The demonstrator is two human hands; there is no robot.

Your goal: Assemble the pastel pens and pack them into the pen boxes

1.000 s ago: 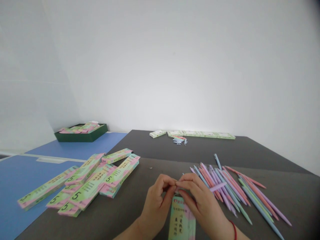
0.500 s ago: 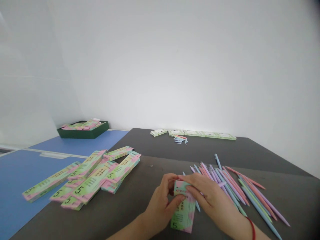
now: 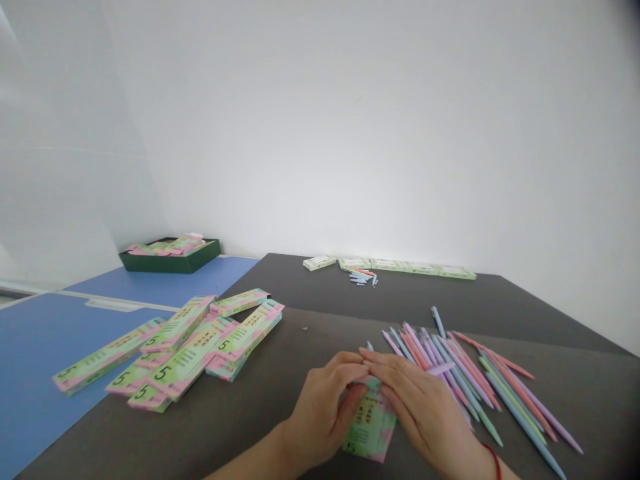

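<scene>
Chinese-lettered carton marked 5 (image 3: 371,427) is at 6 o'clock in view, far end under both hands. Vs 0.5 s ago: L hand (image 3: 325,408) & R hand (image 3: 426,408) have closed in over that end, fingertips now meeting on top & covering most of the edge that showed then. Prob means the far-end flap is being pressed down, tho it's hidden, so can't confirm it's closed. L hand: half curled, thumb on carton's front, fingers wrapped over top. R hand: flatter, fingers slightly bent, holding carton's right side & top; thumb unclear. Pastel click pens (image 3: 461,385) at 2 o'clock from carton, pile of similar cartons (image 3: 193,357) at 10, neither touched by the fingertips.
</scene>
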